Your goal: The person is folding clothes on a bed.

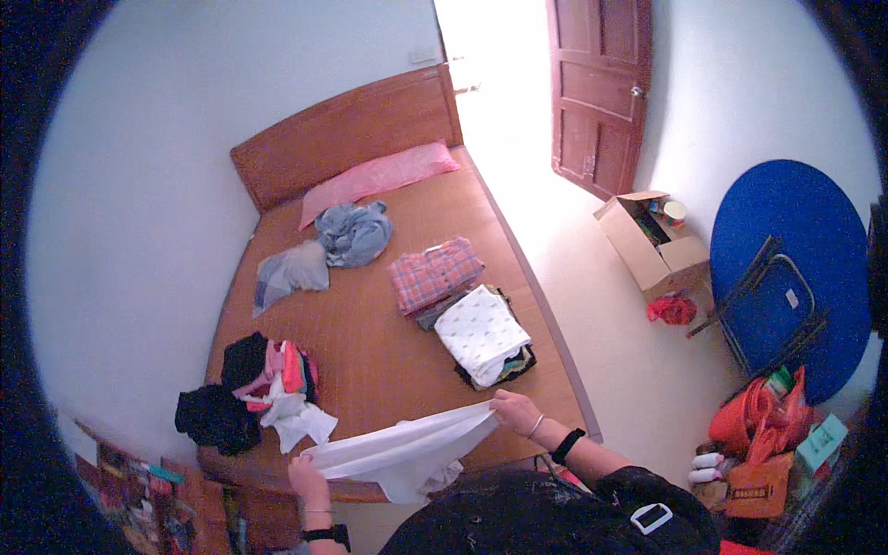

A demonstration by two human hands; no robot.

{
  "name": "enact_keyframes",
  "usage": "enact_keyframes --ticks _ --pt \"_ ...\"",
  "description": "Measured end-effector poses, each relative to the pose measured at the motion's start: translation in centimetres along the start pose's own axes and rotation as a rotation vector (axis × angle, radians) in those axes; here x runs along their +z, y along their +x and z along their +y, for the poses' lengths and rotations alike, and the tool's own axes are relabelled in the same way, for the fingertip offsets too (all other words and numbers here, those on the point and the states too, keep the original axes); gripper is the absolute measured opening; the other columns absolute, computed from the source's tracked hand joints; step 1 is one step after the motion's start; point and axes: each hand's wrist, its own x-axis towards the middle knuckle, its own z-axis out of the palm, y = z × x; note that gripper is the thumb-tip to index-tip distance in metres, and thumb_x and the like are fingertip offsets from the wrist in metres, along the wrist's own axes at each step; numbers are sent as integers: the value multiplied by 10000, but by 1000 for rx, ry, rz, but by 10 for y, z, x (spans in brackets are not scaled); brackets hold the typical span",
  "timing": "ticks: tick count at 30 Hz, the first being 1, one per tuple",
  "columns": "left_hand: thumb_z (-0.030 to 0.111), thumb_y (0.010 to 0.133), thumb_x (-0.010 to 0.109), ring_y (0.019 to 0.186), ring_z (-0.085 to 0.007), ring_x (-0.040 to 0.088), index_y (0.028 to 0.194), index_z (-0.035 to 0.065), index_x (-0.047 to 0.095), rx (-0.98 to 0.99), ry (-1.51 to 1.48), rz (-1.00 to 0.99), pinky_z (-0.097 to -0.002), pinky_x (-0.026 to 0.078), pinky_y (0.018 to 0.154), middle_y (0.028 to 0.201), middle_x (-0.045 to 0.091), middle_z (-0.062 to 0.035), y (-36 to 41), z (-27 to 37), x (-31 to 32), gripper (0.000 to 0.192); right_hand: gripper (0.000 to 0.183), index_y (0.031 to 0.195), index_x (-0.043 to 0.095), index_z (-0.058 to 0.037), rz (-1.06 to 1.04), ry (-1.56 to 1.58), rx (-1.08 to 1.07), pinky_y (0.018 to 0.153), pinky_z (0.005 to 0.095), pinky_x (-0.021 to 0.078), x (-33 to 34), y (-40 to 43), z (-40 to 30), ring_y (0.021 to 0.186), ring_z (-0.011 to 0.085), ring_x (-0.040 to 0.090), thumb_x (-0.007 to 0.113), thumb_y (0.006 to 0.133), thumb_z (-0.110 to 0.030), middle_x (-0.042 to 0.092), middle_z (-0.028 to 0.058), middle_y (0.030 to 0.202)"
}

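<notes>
A white cloth garment (409, 451) is stretched between my two hands over the near edge of the bed. My left hand (309, 480) grips its left end, and my right hand (515, 413) pinches its right end. Part of the fabric hangs down in front of me. Beyond my right hand lies a stack of folded clothes topped by a white patterned garment (481, 334), touching a pile with a folded plaid shirt (437, 274) on top. Past my left hand, a heap of mixed clothes (277, 374) includes black garments (217, 418) and a crumpled white one.
On the bed (361, 305), a grey-blue bundle (354, 234) and a clear plastic bag (291, 276) lie near a pink pillow (381, 179). At right stand an open cardboard box (649, 260), a blue round folding table (784, 222) and red bags (763, 423). Cluttered shelves (152, 506) are at lower left.
</notes>
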Motion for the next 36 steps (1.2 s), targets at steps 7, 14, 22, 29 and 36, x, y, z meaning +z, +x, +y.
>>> enact_keyframes --ticks 7,14,22,29,36 --pt "-36 712 441 857 -361 531 890 -15 576 142 55 80 -413 426 764 865 540 -183 35 86 -22 224 73 776 565 -47 153 62 28 612 383 479 -56 -10 -6 687 307 557 564 704 -61 506 107 758" --pt "-51 647 467 865 -378 527 881 -31 560 377 17 186 -423 421 788 854 551 -196 65 111 -4 252 86 810 565 -48 160 70 156 617 396 477 -67 -46 -6 701 312 565 559 727 -68 513 115 782" --pt "-56 632 454 827 -377 522 891 -25 558 428 62 7 -437 417 755 833 535 -201 78 147 8 281 130 846 562 -54 174 42 271 628 396 481 -66 -89 -12 712 312 568 559 716 -60 514 113 806" --pt "-38 664 443 810 -362 529 856 -17 566 419 -70 142 -429 418 727 805 538 -185 81 117 63 229 160 914 533 -54 78 21 252 620 393 487 -59 -108 31 743 313 573 512 756 -69 500 127 843" --pt "-17 668 457 797 -368 537 828 -16 582 362 156 136 -431 420 713 807 557 -192 49 228 23 203 129 901 521 -42 -110 25 209 619 396 492 -56 -118 78 758 314 581 487 781 -73 500 141 840"
